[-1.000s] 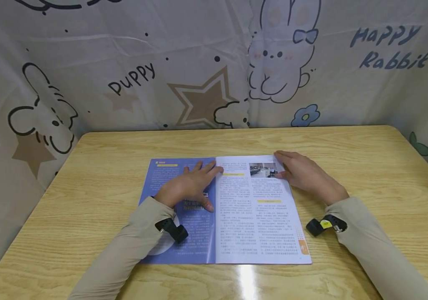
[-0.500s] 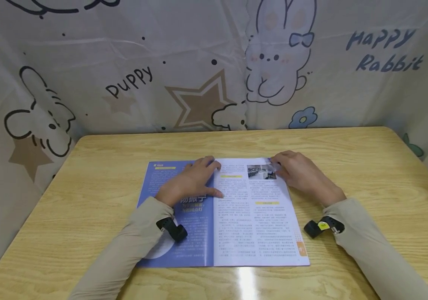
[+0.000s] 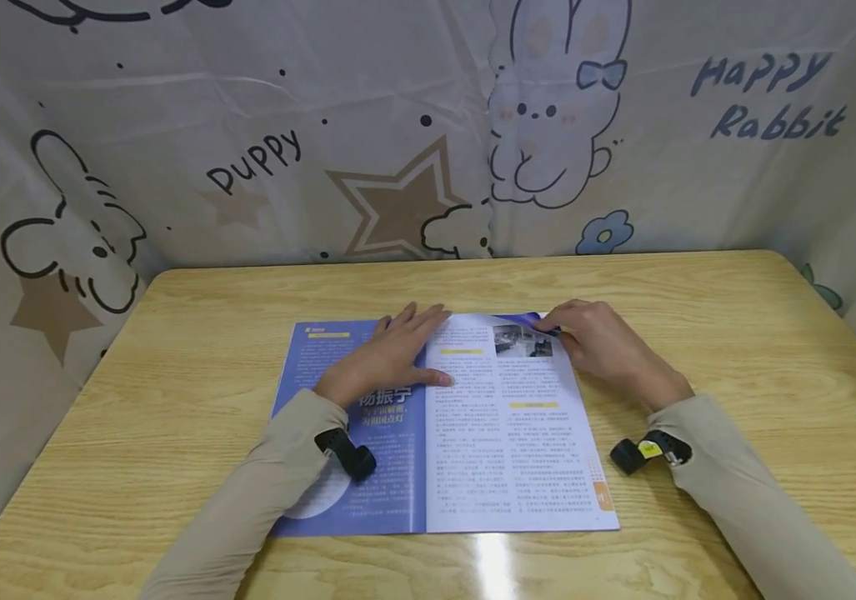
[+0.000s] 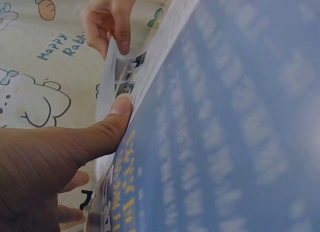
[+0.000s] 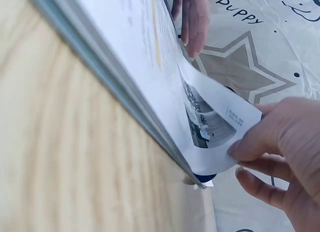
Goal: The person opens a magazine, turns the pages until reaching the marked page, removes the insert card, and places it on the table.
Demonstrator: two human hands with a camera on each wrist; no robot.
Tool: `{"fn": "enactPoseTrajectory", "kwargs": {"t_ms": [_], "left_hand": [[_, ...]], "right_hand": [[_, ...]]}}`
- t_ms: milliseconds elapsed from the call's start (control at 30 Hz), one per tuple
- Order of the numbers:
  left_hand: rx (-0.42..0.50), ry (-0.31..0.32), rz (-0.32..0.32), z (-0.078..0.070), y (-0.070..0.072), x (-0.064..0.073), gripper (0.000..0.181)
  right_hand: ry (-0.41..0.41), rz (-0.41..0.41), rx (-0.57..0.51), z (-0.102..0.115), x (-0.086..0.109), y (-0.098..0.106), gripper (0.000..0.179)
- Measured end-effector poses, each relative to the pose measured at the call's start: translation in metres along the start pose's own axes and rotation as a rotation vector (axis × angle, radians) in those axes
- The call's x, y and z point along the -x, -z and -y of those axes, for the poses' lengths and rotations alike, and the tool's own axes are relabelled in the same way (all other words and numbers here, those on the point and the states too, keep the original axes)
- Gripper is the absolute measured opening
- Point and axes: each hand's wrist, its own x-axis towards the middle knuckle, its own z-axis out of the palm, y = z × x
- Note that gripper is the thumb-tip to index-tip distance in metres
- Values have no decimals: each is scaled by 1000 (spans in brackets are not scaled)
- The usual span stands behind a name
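Note:
An open magazine lies on the wooden table, its left page blue and its right page white with text and a photo near the top. My right hand pinches the far right corner of the white page between thumb and fingers. That corner is lifted and curls over, showing a dark blue strip beneath it in the head view. Across the upper part of the spine lies my left hand, fingers extended and spread. Its thumb reaches onto the white page.
The light wooden table extends around the magazine on all sides. Behind it hangs a pale cloth printed with cartoon animals, stars and words. A black camera strap sits on each wrist, the right one bearing a yellow label.
My right fingers have raised the page's far corner, which lay flat a second ago. My left hand has shifted slightly to the right, its thumb now over the white page.

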Motion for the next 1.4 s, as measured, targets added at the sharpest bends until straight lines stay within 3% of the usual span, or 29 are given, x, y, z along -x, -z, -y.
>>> {"fn": "enactPoseTrajectory", "kwargs": {"t_ms": [167, 400, 733, 967, 1100, 1300, 1400], "left_hand": [[-6, 10, 26, 1, -1, -2, 97], [-10, 23, 19, 2, -3, -3, 98], [-14, -56, -51, 5, -3, -3, 95], [31, -94, -94, 3, 0, -4, 94], [5, -132, -100, 2, 0, -5, 89], [7, -160, -110, 2, 0, -5, 74], [42, -162, -108, 2, 0, -4, 65]], "right_hand": [[23, 10, -103, -1, 3, 6, 32], [20, 48, -135, -1, 2, 8, 33], [-5, 58, -164, -1, 3, 10, 36], [-6, 47, -253, -2, 3, 11, 32], [1, 43, -322, -2, 3, 12, 25], [-82, 81, -451, -1, 4, 16, 25], [-133, 73, -464, 0, 5, 17, 26]]}}
